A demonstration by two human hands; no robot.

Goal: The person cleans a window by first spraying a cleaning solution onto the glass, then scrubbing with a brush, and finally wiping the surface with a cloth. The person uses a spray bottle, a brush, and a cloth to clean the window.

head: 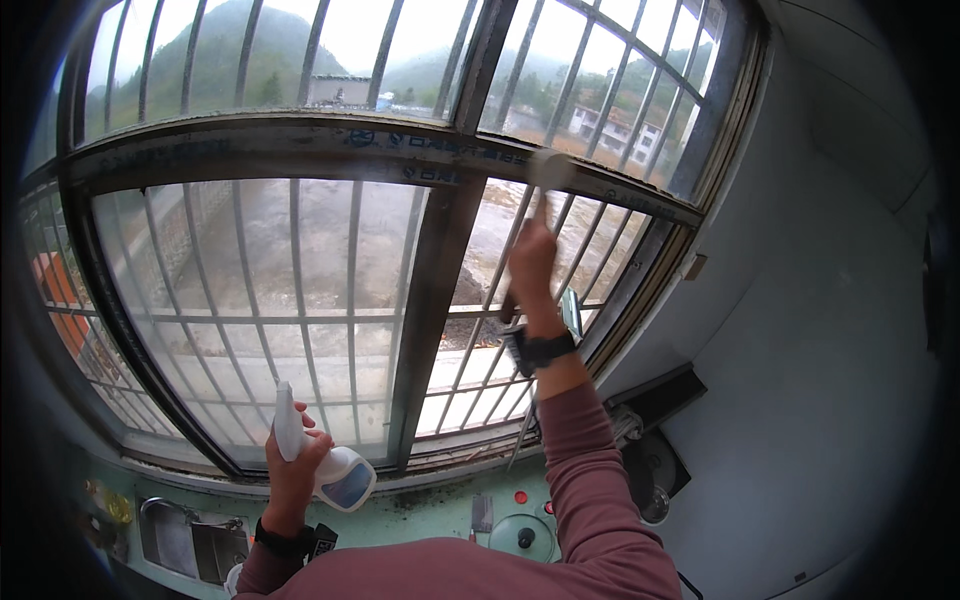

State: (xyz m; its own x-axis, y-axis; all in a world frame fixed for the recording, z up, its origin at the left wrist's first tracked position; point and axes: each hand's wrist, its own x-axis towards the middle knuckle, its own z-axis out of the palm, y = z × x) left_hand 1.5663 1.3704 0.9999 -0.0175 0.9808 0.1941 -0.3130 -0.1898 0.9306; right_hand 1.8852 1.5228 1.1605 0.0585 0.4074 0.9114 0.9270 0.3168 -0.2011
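My left hand (294, 469) grips a white spray bottle (346, 477) by its neck, the nozzle pointing up in front of the sliding window pane (262, 300). Raised at the right, my right hand (533, 259) is closed around the dark handle of a brush-like tool. The tool's pale round head (551, 169) is blurred and overlaps the dark metal window crossbar (300, 154); whether it touches cannot be told. Metal security bars (352, 255) stand outside the window. Both wrists wear black bands.
Below the window runs a green countertop (435, 517) with a double sink (169, 540) at left, a glass lid (523, 537), a cleaver (482, 514) and a red cap (520, 496). A dark stove (652, 465) is at right, beside the wall. A yellow bottle (118, 506) stands far left.
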